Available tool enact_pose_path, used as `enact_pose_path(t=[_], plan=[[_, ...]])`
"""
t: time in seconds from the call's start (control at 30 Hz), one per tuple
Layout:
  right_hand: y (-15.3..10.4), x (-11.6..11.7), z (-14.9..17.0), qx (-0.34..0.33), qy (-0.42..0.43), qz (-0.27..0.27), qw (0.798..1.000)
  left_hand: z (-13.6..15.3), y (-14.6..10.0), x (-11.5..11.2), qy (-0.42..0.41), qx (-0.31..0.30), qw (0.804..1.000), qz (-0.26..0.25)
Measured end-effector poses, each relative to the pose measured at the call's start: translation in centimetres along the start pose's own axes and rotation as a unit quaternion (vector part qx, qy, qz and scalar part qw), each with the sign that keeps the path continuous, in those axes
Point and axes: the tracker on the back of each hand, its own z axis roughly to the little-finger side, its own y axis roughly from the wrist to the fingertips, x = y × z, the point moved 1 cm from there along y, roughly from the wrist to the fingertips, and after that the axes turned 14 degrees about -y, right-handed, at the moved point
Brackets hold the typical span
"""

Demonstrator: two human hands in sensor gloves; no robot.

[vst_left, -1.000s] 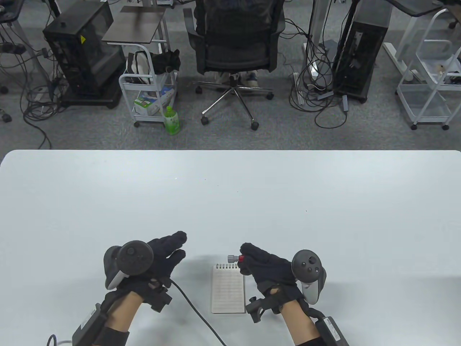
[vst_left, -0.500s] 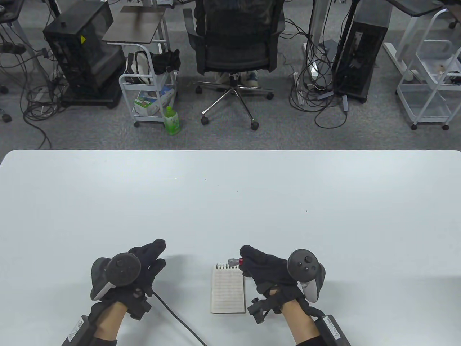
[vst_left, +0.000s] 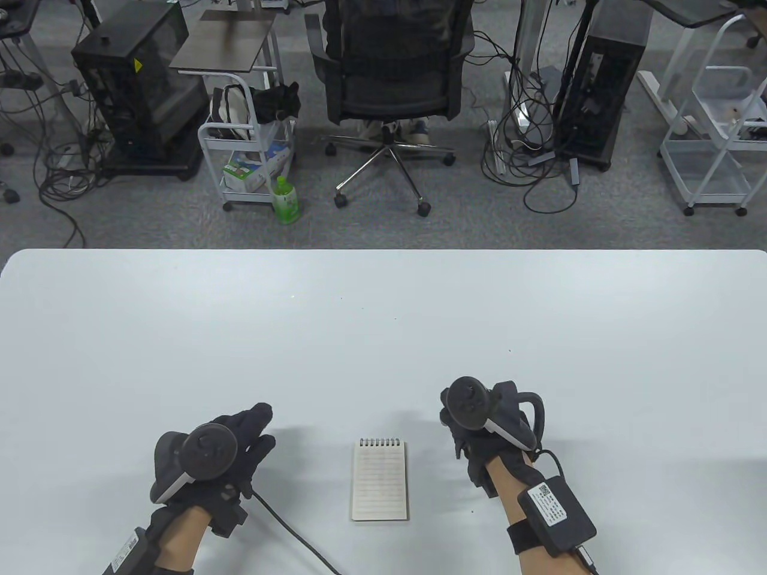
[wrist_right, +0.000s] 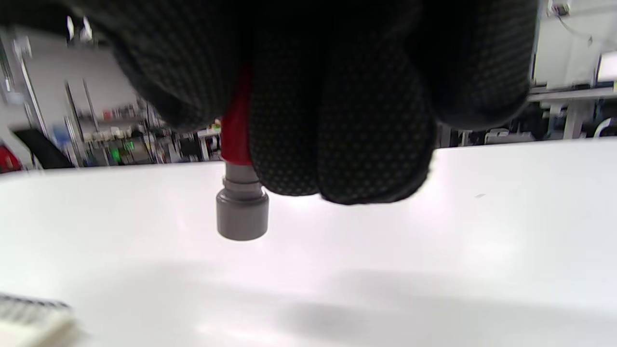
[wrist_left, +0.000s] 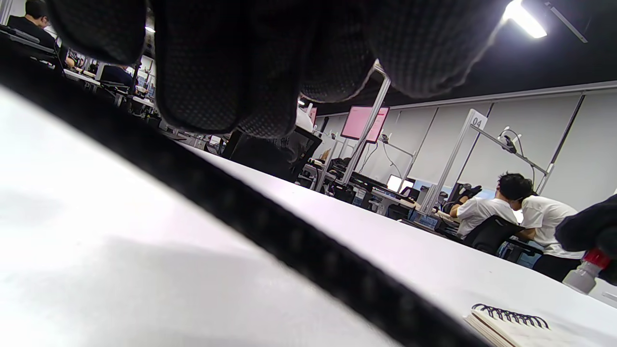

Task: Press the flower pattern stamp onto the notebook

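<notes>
The flower pattern stamp [wrist_right: 241, 193] is gripped in the right hand [vst_left: 479, 437], whose fingers [wrist_right: 337, 144] are wrapped around its red barrel; the grey stamping end is pointed down and held clear above the tabletop [vst_left: 383, 335]. In the table view the stamp itself is hidden under the hand, which is raised just right of the notebook [vst_left: 380, 480]. The spiral-bound notebook is laid flat on the tabletop between the two hands, its lined page exposed. The left hand [vst_left: 222, 455] is kept well left of the notebook, with its fingers [vst_left: 254, 422] loosely extended and nothing held.
</notes>
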Motion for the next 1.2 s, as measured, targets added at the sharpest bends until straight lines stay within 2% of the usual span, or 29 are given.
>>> enact_pose_path(t=[0.07, 0.17, 0.53, 0.77, 1.03, 1.2], plan=[[0.4, 0.2, -0.2, -0.006, -0.046, -0.001, 0.999, 0.0, 0.0, 0.0, 0.0, 0.0, 1.0, 0.001], [0.9, 0.9, -0.4, -0.004, -0.067, -0.013, 0.998, 0.0, 0.0, 0.0, 0.0, 0.0, 1.0, 0.001], [1.3, 3.0, -0.7, -0.006, -0.079, -0.052, 0.996, -0.1, 0.2, -0.4, 0.009, -0.002, 1.0, 0.015], [1.0, 2.6, -0.6, -0.01, -0.084, -0.044, 0.995, -0.1, 0.2, -0.5, 0.013, -0.002, 1.0, 0.02], [-1.0, 0.5, 0.7, -0.003, -0.044, 0.019, 0.999, -0.2, 0.2, -0.6, 0.02, -0.005, 1.0, 0.022], [-4.1, 0.0, 1.8, 0.001, 0.003, 0.068, 0.998, -0.5, 0.2, -0.4, 0.029, -0.009, 0.999, 0.02]])
